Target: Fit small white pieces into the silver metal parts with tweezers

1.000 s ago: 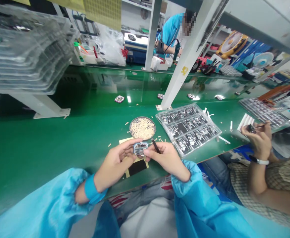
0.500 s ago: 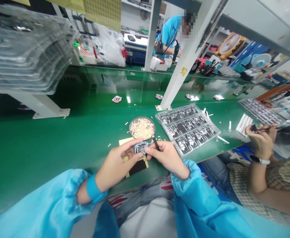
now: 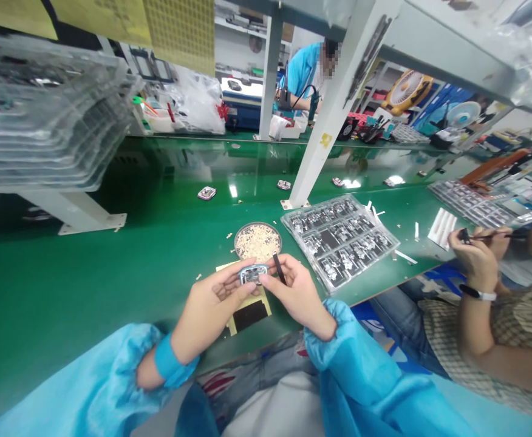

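Note:
Between my hands is a small blue-edged electronic device [image 3: 252, 274], its inner parts facing up. My left hand [image 3: 214, 300] grips it from the left, thumb along its lower edge. My right hand [image 3: 297, 291] touches its right end with the thumb and also holds a thin black tool [image 3: 279, 269] between its fingers. Just beyond my hands sits a round dish [image 3: 257, 241] full of tiny cream-coloured pieces. Under my hands lies a yellow sheet with a black patch [image 3: 250, 314].
A clear compartment tray of parts [image 3: 341, 240] lies right of the dish. A white post [image 3: 318, 142] rises behind it. Stacked clear trays [image 3: 42, 121] stand at left. A co-worker's hands [image 3: 478, 255] work at right; another person [image 3: 303, 73] is behind.
The view has shifted slightly. The black tool in my right hand stands more upright, and its tip has moved left away from the compartment tray.

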`<state>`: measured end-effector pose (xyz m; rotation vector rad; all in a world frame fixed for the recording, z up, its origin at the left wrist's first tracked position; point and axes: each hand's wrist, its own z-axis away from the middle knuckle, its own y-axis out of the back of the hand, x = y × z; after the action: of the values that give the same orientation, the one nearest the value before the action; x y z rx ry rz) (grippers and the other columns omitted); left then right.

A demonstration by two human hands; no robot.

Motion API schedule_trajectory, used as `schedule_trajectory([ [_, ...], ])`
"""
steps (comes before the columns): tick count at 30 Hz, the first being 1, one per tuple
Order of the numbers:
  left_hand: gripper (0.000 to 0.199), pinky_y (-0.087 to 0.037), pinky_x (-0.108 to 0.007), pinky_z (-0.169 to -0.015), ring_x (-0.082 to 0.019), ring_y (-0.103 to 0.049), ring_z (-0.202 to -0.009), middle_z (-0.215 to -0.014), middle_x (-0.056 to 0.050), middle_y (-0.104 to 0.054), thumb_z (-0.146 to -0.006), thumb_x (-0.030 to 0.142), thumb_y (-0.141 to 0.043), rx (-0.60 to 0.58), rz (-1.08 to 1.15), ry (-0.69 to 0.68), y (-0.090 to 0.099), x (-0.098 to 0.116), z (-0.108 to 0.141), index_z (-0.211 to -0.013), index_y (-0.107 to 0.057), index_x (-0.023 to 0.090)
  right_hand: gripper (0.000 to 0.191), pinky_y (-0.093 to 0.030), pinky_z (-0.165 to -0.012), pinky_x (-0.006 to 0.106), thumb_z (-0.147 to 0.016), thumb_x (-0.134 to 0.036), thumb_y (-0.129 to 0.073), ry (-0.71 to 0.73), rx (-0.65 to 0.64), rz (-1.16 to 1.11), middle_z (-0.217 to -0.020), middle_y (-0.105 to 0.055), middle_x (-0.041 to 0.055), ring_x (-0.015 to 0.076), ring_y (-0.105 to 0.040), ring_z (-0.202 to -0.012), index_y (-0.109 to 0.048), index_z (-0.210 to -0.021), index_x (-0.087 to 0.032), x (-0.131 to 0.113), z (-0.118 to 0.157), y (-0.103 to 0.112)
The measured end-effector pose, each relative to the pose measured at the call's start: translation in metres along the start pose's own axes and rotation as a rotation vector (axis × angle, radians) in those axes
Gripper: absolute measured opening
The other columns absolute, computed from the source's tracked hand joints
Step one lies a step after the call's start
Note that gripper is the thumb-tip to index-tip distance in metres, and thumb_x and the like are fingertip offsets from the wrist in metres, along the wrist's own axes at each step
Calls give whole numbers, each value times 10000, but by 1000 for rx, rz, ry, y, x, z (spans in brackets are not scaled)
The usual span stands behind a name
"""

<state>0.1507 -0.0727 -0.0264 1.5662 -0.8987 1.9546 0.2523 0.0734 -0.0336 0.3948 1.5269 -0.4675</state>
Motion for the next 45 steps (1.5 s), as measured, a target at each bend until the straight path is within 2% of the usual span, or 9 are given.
schedule_trajectory([
  [12, 633, -628, -297, -893, -240, -752, -978, -1222, -135, -727, -727, 334, -860, -17, 39, 53, 0, 7, -2, -1276, -631, 118, 289, -470, -602, 246, -725, -281, -816, 20, 31, 32, -788, -668, 2, 123, -585, -656, -702, -965, -168, -1, -3, -3],
  [19, 573, -636, -286, -869, -249, -737, -1032, -1232, -122, -725, -756, 302, -845, -99, 110, 88, 1, 13, -2, -1268, -648, 135, 273, -501, -698, 265, -709, -254, -827, -3, 9, 14, -815, -702, 17, 149, -637, -742, -727, -948, -168, -2, -5, 3],
  [25, 614, -630, -260, -862, -213, -751, -970, -1269, -120, -707, -752, 307, -847, -91, 106, 121, 1, 13, -3, -1299, -627, 135, 262, -463, -589, 246, -748, -291, -797, 26, 76, 114, -788, -682, 15, 124, -572, -636, -726, -969, -170, 4, -2, 1],
  [29, 689, -637, -245, -787, -218, -762, -896, -1099, -126, -775, -753, 345, -840, -33, 18, 137, 2, 14, -4, -1345, -590, 98, 282, -447, -553, 240, -818, -298, -754, 204, 89, 254, -862, -656, 23, 112, -550, -627, -696, -1075, -197, 6, 1, 4],
  [32, 721, -637, -258, -778, -245, -757, -934, -1062, -129, -783, -747, 379, -836, -23, -23, 141, 2, 13, -4, -1357, -581, 92, 168, -486, -663, 270, -831, -273, -755, 429, 17, 396, -853, -638, 35, 146, -596, -742, -718, -973, -191, 2, 3, 8],
  [34, 736, -637, -293, -824, -255, -756, -949, -1092, -134, -775, -732, 393, -842, -24, -4, 149, 1, 11, -4, -1353, -584, 94, 100, -491, -708, 284, -854, -262, -732, 487, -32, 435, -840, -639, 40, 159, -606, -783, -713, -918, -188, 0, 3, 9],
  [39, 703, -622, -392, -925, -271, -754, -962, -1181, -139, -745, -694, 389, -867, -28, 46, 143, 0, 7, -4, -1296, -629, 115, 111, -457, -617, 255, -868, -294, -703, 280, 34, 367, -840, -629, 23, 138, -584, -719, -672, -919, -200, 1, 1, 4],
  [42, 661, -628, -413, -920, -293, -738, -1017, -1228, -139, -724, -701, 375, -866, -46, 55, 135, 0, 7, -3, -1276, -645, 135, 320, -423, -541, 224, -829, -320, -735, 104, 85, 219, -857, -614, 1, 103, -529, -624, -617, -1106, -210, 5, 0, 0],
  [45, 571, -621, -397, -937, -292, -715, -1081, -1261, -130, -710, -749, 347, -838, -83, 69, 106, -1, 7, -2, -1255, -660, 148, 378, -443, -553, 224, -770, -318, -783, 28, 32, 106, -850, -632, 1, 101, -529, -620, -630, -1094, -197, 3, 1, -3],
])
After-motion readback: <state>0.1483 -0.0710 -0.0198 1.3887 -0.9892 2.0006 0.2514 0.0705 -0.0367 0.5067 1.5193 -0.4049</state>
